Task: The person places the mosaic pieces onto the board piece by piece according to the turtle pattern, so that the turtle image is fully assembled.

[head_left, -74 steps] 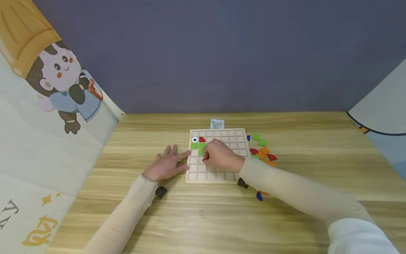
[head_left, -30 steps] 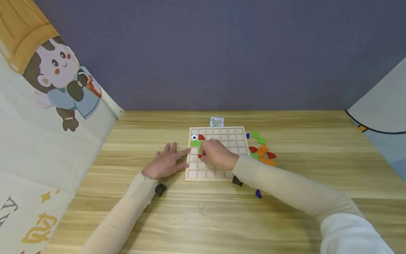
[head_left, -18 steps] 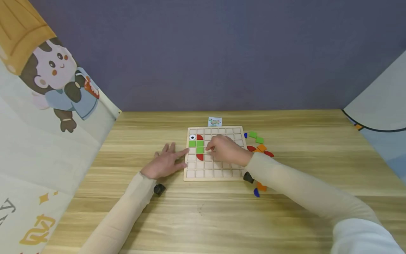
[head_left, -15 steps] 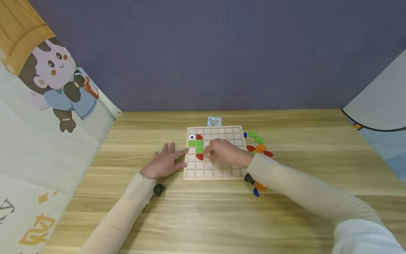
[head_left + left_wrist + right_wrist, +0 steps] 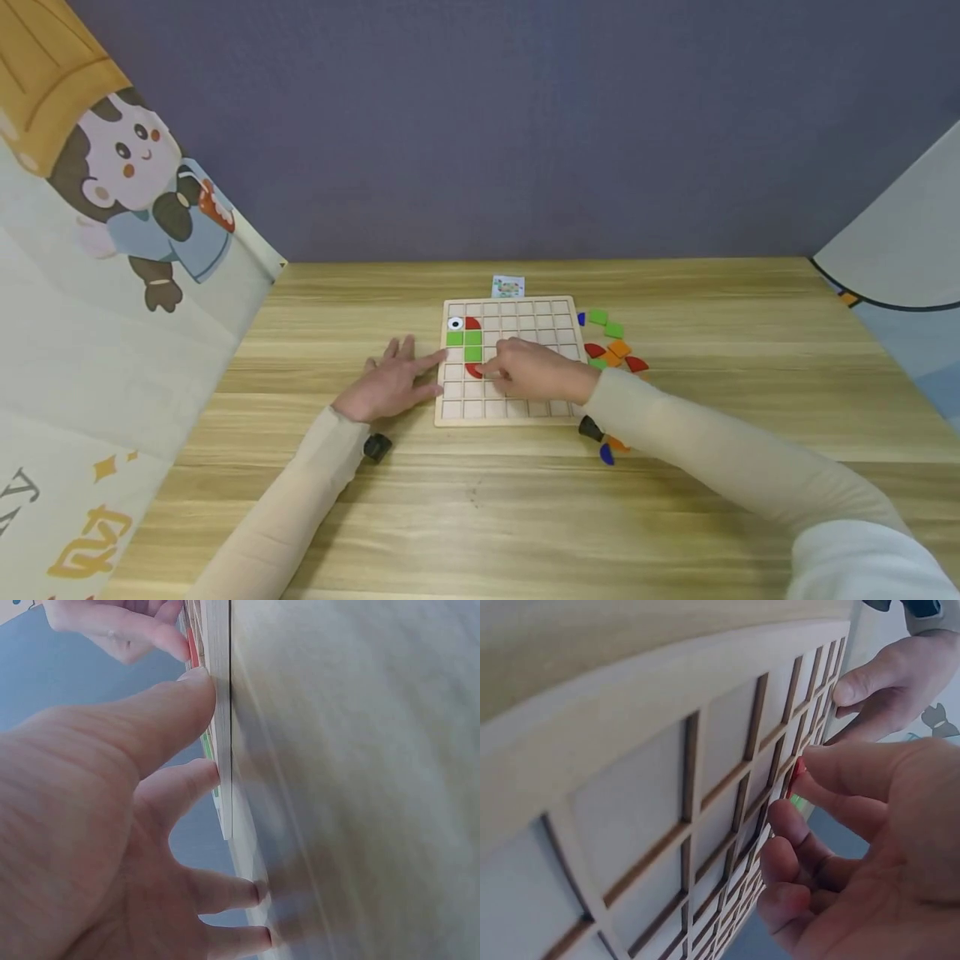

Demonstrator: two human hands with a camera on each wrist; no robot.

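Note:
A wooden grid board [image 5: 495,422] lies on the table. Down its left columns sit an eye tile [image 5: 455,323], a red quarter-circle tile [image 5: 472,323], several green square tiles [image 5: 472,353] and a lower red quarter-circle tile [image 5: 472,372]. My right hand [image 5: 536,369] is over the board, its index fingertip touching that lower red tile; the other fingers are bent and hold nothing. My left hand [image 5: 388,387] rests with spread fingers at the board's left side. In the left wrist view, its thumb [image 5: 180,705] and index finger touch the board's edge.
Right of the board lie loose tiles: green squares [image 5: 613,330], orange pieces [image 5: 618,348], red quarter circles [image 5: 637,364] and a blue piece [image 5: 607,454], some partly covered by the right sleeve. A small picture card [image 5: 508,287] lies behind the board. A dark wall stands beyond.
My right hand has let go of the lower red tile, which lies in its cell below the green ones. The hand drew back rightward, then returned its index fingertip to it. The left hand stays.

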